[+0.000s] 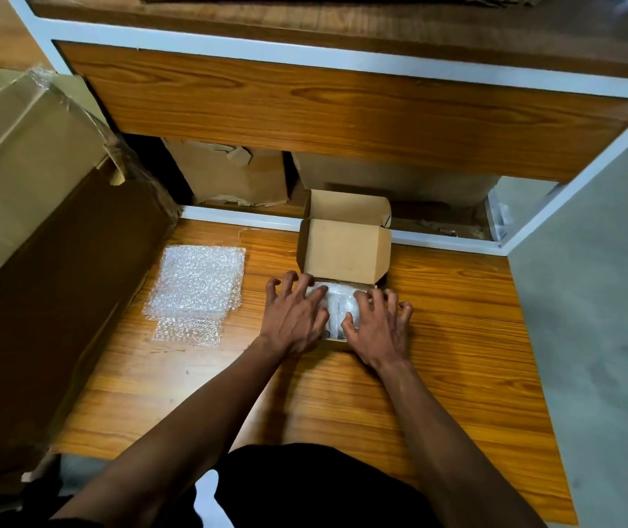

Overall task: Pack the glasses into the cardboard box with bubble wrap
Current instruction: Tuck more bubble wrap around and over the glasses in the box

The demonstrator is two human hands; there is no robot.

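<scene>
A small cardboard box [345, 247] stands on the wooden surface with its lid flipped up and back. Inside it lies a bubble-wrapped bundle [337, 304]; the glasses themselves are hidden under the wrap. My left hand [293, 312] rests on the bundle's left side, fingers spread and curled over the box's left edge. My right hand [379, 325] lies on the bundle's right side, fingers spread. Both hands press down on the wrap. A stack of spare bubble wrap sheets [196, 285] lies flat to the left of the box.
A large cardboard carton [30, 207] with plastic film stands against the left edge of the wooden table [457, 337]. A wooden shelf with white frame [343, 120] overhangs the back, with cartons [236, 173] beneath it. Grey floor lies to the right.
</scene>
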